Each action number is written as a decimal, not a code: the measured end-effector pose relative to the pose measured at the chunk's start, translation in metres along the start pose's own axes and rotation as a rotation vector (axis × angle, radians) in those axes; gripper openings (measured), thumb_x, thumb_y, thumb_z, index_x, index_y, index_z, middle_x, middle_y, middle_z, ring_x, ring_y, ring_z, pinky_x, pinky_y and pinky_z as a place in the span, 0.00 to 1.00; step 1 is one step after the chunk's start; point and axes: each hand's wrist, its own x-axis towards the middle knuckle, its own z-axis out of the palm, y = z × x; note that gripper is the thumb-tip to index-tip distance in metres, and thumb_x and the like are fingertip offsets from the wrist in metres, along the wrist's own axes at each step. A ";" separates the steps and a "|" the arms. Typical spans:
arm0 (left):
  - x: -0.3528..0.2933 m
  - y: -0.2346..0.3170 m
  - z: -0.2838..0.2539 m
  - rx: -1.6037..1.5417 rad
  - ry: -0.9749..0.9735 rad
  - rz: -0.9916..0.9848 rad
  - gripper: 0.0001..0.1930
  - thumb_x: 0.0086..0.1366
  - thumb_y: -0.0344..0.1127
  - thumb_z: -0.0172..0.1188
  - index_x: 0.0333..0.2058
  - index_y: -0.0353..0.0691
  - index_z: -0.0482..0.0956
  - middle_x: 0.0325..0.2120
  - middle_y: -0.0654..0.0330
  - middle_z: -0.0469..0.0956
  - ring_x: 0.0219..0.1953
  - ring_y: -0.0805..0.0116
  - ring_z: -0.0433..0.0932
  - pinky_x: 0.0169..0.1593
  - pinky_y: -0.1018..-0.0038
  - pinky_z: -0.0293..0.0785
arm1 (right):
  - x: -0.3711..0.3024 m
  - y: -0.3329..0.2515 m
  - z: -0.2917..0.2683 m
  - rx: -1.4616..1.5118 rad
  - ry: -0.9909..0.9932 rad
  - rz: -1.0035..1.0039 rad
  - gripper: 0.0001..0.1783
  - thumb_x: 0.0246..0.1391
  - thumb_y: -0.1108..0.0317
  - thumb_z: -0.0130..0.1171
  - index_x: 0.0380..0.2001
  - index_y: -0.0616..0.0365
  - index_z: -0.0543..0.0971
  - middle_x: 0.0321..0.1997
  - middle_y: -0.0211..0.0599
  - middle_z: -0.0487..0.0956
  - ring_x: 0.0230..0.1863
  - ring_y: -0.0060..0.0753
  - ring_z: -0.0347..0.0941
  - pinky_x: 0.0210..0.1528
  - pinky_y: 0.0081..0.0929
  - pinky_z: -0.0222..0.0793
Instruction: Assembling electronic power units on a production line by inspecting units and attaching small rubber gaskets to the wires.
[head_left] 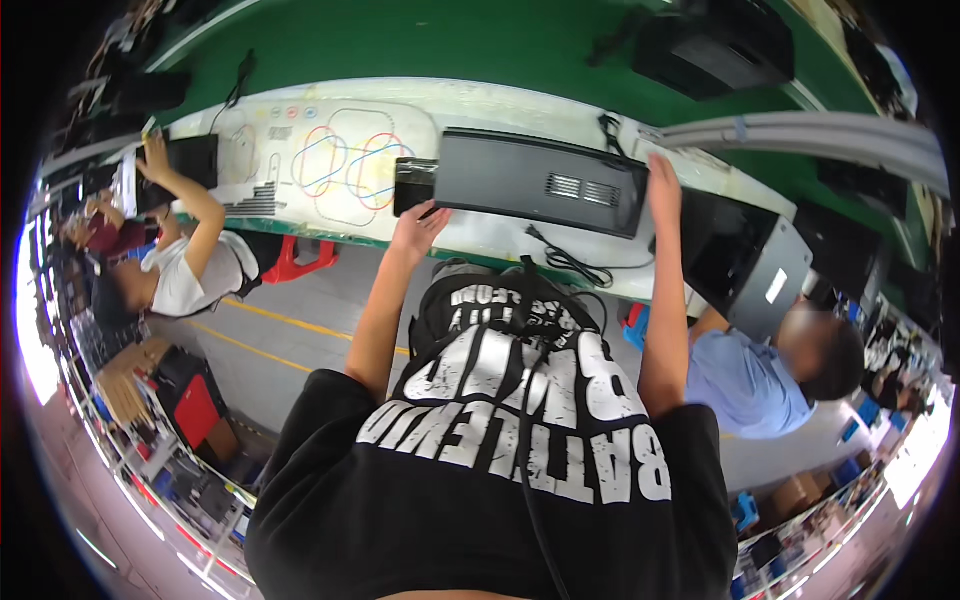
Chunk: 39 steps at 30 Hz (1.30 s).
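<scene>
A long dark-grey panel-sided case (pixel 510 175), like a slim computer case with two sets of vent slots, lies lengthwise at the bench in front of me. My right hand (pixel 664 192) is pressed along its right end, fingers pointing away from me. At the near left corner, my left hand (pixel 420 231) grips the edge with its fingertips; its underside is hidden. A glossy black piece (pixel 415 182) sticks out at the left end, and I cannot tell whether it belongs to the case. Just nearer than the case, a black power cable (pixel 565 262) lies coiled on the bench.
The white-covered bench (pixel 470 97) carries coloured line drawings on its left. To the right, a person in blue (pixel 750 375) is beside a large dark screen (pixel 720 245). A person in white (pixel 205 272) works at the left, near a red stool (pixel 298 258). A grey tube (pixel 800 130) crosses far right.
</scene>
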 end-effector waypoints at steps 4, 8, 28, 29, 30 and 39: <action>0.034 -0.004 -0.056 0.702 0.257 0.389 0.17 0.57 0.33 0.59 0.42 0.25 0.75 0.41 0.44 0.75 0.43 0.57 0.76 0.45 0.67 0.73 | -0.087 0.040 -0.001 0.552 0.239 0.420 0.25 0.58 0.52 0.51 0.53 0.56 0.70 0.49 0.39 0.75 0.49 0.34 0.72 0.51 0.26 0.60; 0.069 -0.010 -0.049 1.366 0.347 0.766 0.24 0.48 0.37 0.68 0.41 0.27 0.74 0.38 0.38 0.73 0.44 0.40 0.71 0.48 0.57 0.69 | -0.147 0.038 0.005 0.445 0.274 0.379 0.21 0.59 0.56 0.50 0.49 0.58 0.71 0.46 0.42 0.76 0.45 0.33 0.73 0.47 0.25 0.62; 0.072 0.002 -0.048 1.312 0.257 0.884 0.10 0.55 0.23 0.55 0.37 0.29 0.79 0.30 0.43 0.79 0.33 0.48 0.78 0.38 0.64 0.73 | -0.206 -0.002 0.000 0.156 0.246 0.432 0.17 0.56 0.67 0.51 0.47 0.61 0.72 0.39 0.45 0.80 0.43 0.31 0.74 0.47 0.22 0.64; 0.073 0.002 -0.052 1.313 0.262 0.883 0.10 0.55 0.23 0.55 0.37 0.29 0.79 0.30 0.43 0.79 0.33 0.48 0.78 0.38 0.64 0.73 | -0.206 -0.001 0.001 0.151 0.233 0.415 0.16 0.56 0.67 0.51 0.47 0.61 0.71 0.39 0.44 0.80 0.43 0.31 0.74 0.48 0.22 0.64; 0.076 0.001 -0.054 1.266 0.242 0.882 0.11 0.55 0.22 0.55 0.38 0.29 0.78 0.30 0.43 0.79 0.33 0.49 0.79 0.38 0.65 0.73 | -0.205 -0.003 0.002 0.152 0.228 0.412 0.16 0.56 0.67 0.51 0.47 0.61 0.71 0.39 0.44 0.80 0.43 0.31 0.74 0.48 0.22 0.64; 0.086 0.002 -0.065 1.297 0.230 0.910 0.09 0.57 0.26 0.57 0.37 0.28 0.79 0.27 0.45 0.80 0.28 0.60 0.80 0.33 0.70 0.74 | -0.201 -0.003 0.007 0.188 0.195 0.371 0.12 0.55 0.67 0.54 0.41 0.61 0.74 0.34 0.38 0.79 0.38 0.26 0.73 0.44 0.21 0.65</action>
